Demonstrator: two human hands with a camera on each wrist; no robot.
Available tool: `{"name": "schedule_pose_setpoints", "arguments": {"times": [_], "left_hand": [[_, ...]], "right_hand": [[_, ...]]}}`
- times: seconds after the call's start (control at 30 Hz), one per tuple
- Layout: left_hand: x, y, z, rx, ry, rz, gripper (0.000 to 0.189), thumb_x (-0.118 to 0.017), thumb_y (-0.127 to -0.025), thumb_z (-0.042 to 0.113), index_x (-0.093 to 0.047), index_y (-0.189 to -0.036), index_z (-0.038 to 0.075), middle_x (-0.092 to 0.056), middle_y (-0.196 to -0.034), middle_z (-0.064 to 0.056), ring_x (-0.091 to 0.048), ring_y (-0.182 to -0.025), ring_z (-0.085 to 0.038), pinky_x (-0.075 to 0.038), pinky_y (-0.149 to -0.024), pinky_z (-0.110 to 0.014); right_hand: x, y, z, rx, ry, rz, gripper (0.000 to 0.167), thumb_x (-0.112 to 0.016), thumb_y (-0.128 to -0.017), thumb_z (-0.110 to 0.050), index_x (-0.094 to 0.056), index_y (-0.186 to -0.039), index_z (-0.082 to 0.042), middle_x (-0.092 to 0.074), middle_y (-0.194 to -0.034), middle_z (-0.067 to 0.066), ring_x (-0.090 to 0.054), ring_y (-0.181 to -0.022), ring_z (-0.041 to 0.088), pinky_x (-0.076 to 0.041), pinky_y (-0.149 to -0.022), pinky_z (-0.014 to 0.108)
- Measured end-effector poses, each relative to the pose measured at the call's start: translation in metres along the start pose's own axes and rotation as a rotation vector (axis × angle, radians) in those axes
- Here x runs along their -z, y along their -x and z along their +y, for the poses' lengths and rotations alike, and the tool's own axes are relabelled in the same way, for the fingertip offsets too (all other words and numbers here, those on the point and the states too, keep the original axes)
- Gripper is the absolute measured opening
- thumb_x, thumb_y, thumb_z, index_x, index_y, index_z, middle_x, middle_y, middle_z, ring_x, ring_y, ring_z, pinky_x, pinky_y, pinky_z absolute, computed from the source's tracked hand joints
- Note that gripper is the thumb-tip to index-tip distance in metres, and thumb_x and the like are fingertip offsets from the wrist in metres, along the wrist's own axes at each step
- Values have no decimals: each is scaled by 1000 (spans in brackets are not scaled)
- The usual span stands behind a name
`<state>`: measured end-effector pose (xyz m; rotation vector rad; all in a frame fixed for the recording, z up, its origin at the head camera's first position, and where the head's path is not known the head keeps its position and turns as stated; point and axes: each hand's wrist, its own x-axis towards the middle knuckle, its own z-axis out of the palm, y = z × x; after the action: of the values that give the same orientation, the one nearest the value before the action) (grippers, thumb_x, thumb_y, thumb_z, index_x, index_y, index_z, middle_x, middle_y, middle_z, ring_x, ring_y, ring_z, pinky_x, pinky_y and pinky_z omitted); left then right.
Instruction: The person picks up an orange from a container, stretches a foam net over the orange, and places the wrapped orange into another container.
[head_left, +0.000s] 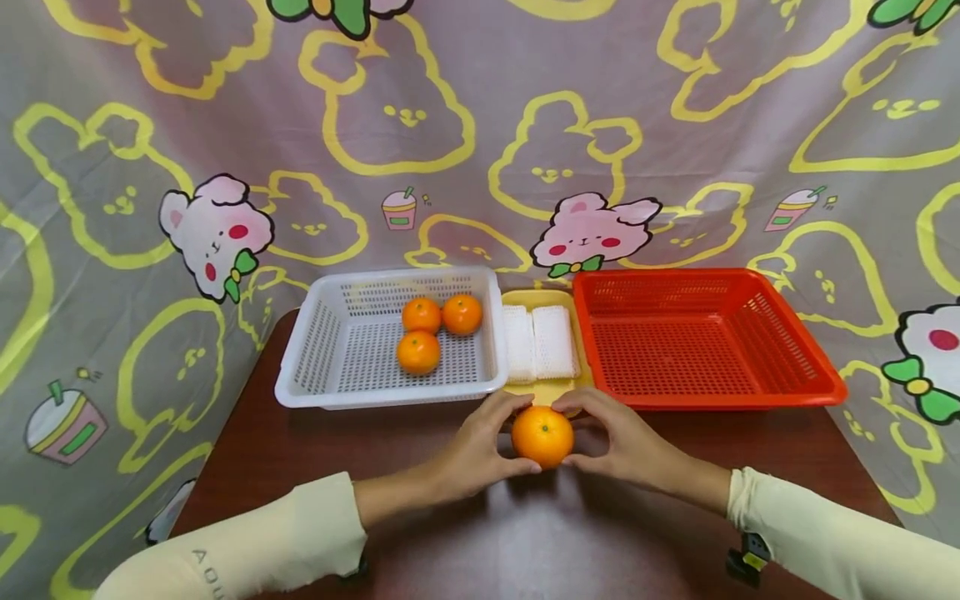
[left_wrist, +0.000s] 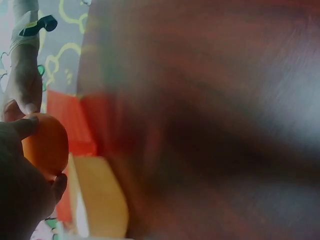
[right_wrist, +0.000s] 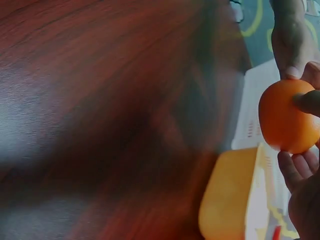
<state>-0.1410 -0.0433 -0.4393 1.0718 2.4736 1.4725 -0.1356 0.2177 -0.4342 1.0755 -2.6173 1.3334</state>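
Note:
An orange [head_left: 542, 437] is held between both hands above the near part of the table, in front of the yellow tray. My left hand [head_left: 480, 446] grips its left side with thumb and fingers curled round it. On the other side my right hand [head_left: 624, 439] grips it the same way. The left wrist view shows the orange [left_wrist: 47, 145] between the two hands. In the right wrist view the orange [right_wrist: 289, 117] has a thumb across it and fingertips beneath. Several white foam net sleeves [head_left: 552, 340] lie in the yellow tray [head_left: 542, 297].
A white plastic basket [head_left: 390, 398] at the left holds three oranges [head_left: 418, 352]. To the right of the yellow tray stands a red plastic basket [head_left: 712, 400]. All sit on a dark brown wooden table [head_left: 420, 542], with a patterned curtain [head_left: 480, 200] behind.

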Motion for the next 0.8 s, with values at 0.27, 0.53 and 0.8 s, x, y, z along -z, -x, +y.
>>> {"name": "schedule_pose_setpoints", "arguments": {"times": [0.27,0.53,0.8], "left_hand": [[-19,13,-5,65,-10,-42,76,-92,-76,19,-55,-142,4,-54,-132,-7,-57,-117,-17,-54,-102,-35],[-31,19,-16,78,-8,-77,77,-90,-78,20,-54,-144,5,-54,-132,-5,-57,-120,-15,-52,-105,-30],[-42,17,-25,122,-39,-88,77,-90,-77,21,-54,-143,2,-56,-132,-5,-57,-122,-14,-49,-109,-31]], "right_hand": [[-13,20,9,23,-149,-52,65,-88,-79,-4,-55,-134,-10,-56,-131,6,-66,-115,17,-59,-95,30],[-24,31,18,-6,-70,-27,63,-89,-79,-11,-56,-133,-14,-57,-128,4,-65,-112,18,-62,-89,40],[-32,35,29,21,-51,-7,62,-90,-78,-11,-57,-130,-10,-58,-126,7,-65,-111,22,-61,-90,41]]}}
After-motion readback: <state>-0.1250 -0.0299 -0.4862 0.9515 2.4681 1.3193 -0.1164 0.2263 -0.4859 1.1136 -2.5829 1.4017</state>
